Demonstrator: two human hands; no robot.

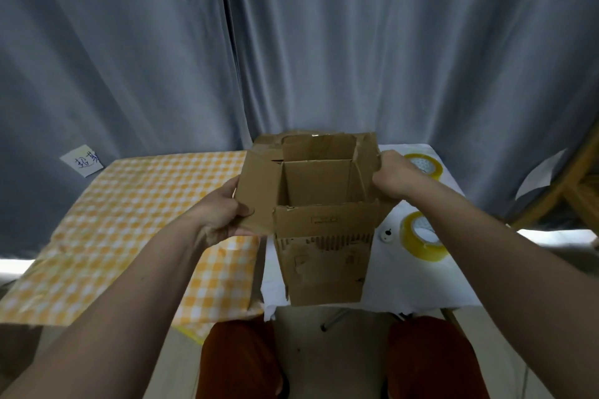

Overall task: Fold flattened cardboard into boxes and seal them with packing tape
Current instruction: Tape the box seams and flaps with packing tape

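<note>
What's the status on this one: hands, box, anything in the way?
Left hand grips the left flap, right hand the right flap. Box opened up, top flaps open, untaped. Two tape rolls on the table beside it, nothing blocking.

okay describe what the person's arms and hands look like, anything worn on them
Both forearms are bare to the frame edge: no sleeves, gloves, watch, rings or bracelets visible on the left hand or the right hand. Rust-orange trousers cover the knees below.
</note>
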